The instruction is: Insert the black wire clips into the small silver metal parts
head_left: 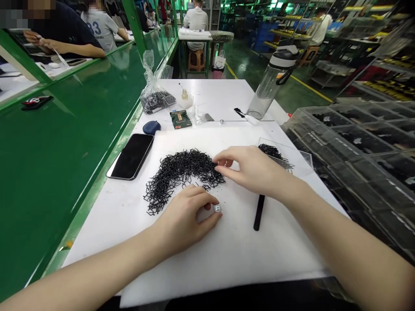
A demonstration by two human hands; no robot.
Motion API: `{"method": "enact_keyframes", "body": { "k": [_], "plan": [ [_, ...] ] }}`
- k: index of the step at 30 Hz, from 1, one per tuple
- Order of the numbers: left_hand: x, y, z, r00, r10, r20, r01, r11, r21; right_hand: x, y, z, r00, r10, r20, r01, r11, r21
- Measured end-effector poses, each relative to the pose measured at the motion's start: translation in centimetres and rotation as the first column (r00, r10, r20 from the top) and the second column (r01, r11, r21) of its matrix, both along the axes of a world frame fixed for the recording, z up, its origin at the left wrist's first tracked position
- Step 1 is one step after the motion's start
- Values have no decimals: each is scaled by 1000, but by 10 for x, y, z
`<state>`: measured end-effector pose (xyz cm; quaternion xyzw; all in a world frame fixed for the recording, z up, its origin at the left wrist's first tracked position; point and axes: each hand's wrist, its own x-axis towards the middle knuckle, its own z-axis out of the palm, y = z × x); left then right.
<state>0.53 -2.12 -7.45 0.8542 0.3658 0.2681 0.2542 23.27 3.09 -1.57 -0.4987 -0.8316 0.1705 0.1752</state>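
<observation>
A curved heap of small black bent pieces (pixel 171 168), like short wire clips, lies on a white foam sheet (pixel 227 259). At the front of the heap, my left hand (pixel 186 216) pinches a small silvery metal block (pixel 217 208) between thumb and fingertips. My right hand (pixel 251 168) reaches to the heap's right end, thumb and fingers closed in a pinch at its edge. Whatever sits between those right fingertips is too small to make out. Below my right wrist lies a black stick-like tool (pixel 258 214), its upper end hidden by the hand.
A phone (pixel 131 156) and a dark blue case (pixel 151 127) lie left. Behind are a bag of black parts (pixel 155 97), a green packet (pixel 180 119) and a water bottle (pixel 267 86). A clear tray (pixel 301 157) stands right, near stacked bins (pixel 359 129). A green conveyor (pixel 84 142) runs left.
</observation>
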Motion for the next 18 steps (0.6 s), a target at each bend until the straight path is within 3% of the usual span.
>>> {"method": "enact_keyframes", "body": {
  "k": [3, 7, 12, 18],
  "plan": [
    [1, 0, 0, 1000, 2, -2, -2, 1000, -7, -16, 16, -9, 997, -15, 71, 17, 999, -36],
    [2, -2, 6, 1000, -4, -14, 4, 1000, -30, -17, 19, -19, 998, -29, 55, 32, 998, -51],
    [3, -4, 14, 1000, 1, -25, -2, 998, -60, -11, 17, -19, 989, -60, -137, 55, 998, -41],
    [4, -4, 15, 1000, -1, -12, 0, 994, -105, -13, 11, -25, 901, -147, -408, 146, 989, -35]
  ]
}}
